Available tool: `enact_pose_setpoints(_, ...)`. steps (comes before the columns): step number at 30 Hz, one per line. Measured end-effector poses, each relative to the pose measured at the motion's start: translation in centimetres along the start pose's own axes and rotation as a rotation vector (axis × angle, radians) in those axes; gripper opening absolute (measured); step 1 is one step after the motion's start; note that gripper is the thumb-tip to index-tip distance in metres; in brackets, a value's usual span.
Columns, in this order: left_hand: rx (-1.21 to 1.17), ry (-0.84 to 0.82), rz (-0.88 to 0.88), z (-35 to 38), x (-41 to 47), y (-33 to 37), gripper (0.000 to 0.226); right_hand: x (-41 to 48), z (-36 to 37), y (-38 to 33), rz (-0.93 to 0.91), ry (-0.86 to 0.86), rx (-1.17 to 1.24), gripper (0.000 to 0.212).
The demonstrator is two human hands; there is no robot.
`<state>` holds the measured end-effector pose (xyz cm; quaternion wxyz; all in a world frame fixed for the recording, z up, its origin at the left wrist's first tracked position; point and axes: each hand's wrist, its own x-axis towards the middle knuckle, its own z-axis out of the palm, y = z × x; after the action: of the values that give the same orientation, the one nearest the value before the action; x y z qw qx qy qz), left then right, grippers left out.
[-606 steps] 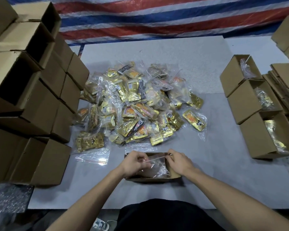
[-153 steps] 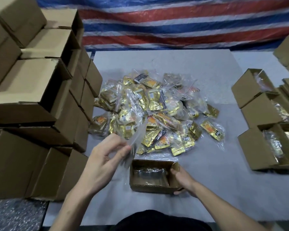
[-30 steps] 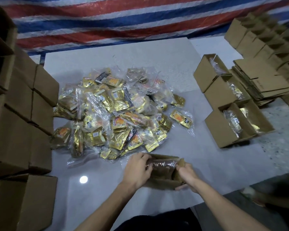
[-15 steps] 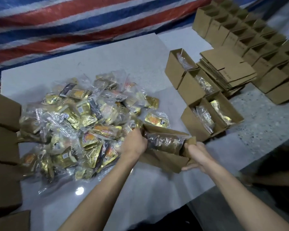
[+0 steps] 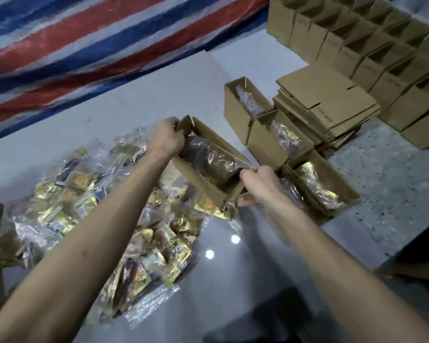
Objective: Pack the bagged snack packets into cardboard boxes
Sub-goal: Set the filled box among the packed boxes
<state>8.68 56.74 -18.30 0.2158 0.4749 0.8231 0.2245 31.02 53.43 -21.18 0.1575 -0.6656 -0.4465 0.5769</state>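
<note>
The left grip is closed over the far end flap of the box. The right grip holds the near end, with fingers under the corner. The box is in the air and tilted, above the edge of the pile of snack bags and near the row of filled boxes. One clear bag lies inside it.

Hazards:
- The top is open. More tilt probably lets the bag slide out.
- A flap may bend and loosen the hold.
- A careless set-down may knock the nearest filled box.

Compared with one second ago, the box is off the table and closer to the row.
</note>
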Motion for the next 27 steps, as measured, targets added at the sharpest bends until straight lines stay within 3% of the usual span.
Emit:
enact_pose_setpoints(2, -0.023, 0.009, -0.005, 1.8, 2.8, 1.2, 0.021, 2.3, -0.4, -1.1, 0.024, 0.028, 0.035, 0.006)
enact_pose_setpoints(5, -0.047, -0.010, -0.011, 5.6, 6.0, 2.4, 0.022, 5.6, -0.8, -1.5, 0.099, 0.036, 0.021, 0.016)
enact_pose_setpoints(12, -0.063, -0.185, -0.027, 13.1, 10.2, 2.7, 0.024, 10.8, -1.9, 0.4, 0.117, 0.133, -0.121, 0.015)
enact_pose_setpoints(24, -0.179, -0.200, -0.028, 17.5, 12.3, 2.1, 0.024, 13.3, -2.0, 2.1, 0.029, 0.207, -0.168, 0.022)
enact_pose_setpoints(27, -0.161, -0.252, -0.045, 17.7, 12.6, 2.6, 0.023, 13.4, -2.3, 2.1, 0.040, 0.186, -0.196, 0.016)
